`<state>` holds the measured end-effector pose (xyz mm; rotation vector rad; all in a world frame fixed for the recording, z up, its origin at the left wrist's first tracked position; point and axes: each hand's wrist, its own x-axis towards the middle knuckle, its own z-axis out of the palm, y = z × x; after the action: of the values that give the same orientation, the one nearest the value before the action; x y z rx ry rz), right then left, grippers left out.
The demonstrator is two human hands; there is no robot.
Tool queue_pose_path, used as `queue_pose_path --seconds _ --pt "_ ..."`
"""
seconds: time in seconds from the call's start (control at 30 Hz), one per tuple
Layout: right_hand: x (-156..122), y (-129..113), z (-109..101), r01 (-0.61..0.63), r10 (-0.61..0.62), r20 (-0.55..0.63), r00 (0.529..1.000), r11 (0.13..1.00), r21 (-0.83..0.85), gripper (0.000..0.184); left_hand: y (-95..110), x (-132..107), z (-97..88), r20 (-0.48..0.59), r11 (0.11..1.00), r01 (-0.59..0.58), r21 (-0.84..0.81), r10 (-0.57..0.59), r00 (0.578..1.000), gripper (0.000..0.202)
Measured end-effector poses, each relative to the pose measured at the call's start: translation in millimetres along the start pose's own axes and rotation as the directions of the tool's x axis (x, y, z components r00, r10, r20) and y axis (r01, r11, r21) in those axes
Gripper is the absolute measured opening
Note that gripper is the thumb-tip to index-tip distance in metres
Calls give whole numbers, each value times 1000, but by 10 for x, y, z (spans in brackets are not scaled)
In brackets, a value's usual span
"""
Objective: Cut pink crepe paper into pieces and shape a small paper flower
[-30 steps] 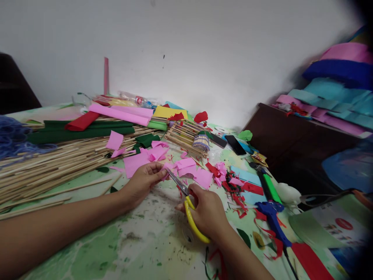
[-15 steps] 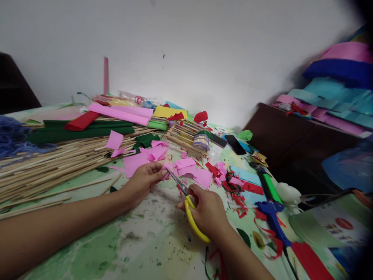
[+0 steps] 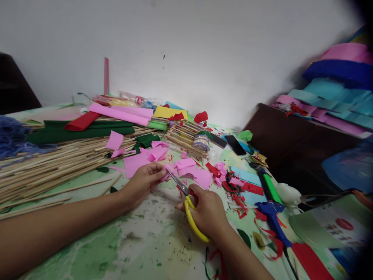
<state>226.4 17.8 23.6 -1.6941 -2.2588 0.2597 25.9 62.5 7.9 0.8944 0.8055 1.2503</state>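
Note:
My left hand [image 3: 142,182] pinches a small pink paper piece [image 3: 168,169] just above the green table [image 3: 116,241]. My right hand [image 3: 205,212] grips yellow-handled scissors [image 3: 186,204], fingers through the loops. The blades point up and left, their tips at the pink piece. Pink paper scraps [image 3: 186,167] lie just beyond both hands.
A pile of wooden sticks [image 3: 49,167] stretches across the left. Rolls of green, red and pink paper [image 3: 96,120] lie behind it. A blue glue gun [image 3: 272,217], a green-handled tool [image 3: 269,186], a phone [image 3: 234,144] and red scraps [image 3: 239,194] sit right. Dark cabinet [image 3: 291,144] beyond.
Almost nothing differs. The scissor blades and the pink piece have shifted only slightly; both hands stay in the same places.

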Motion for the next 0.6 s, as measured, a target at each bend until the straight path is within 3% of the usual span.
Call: queue_pose_path --seconds 0.6 --pt "12 1 -11 -11 11 -18 1000 1000 -16 35 16 -8 22 14 1000 25 -3 -25 1000 12"
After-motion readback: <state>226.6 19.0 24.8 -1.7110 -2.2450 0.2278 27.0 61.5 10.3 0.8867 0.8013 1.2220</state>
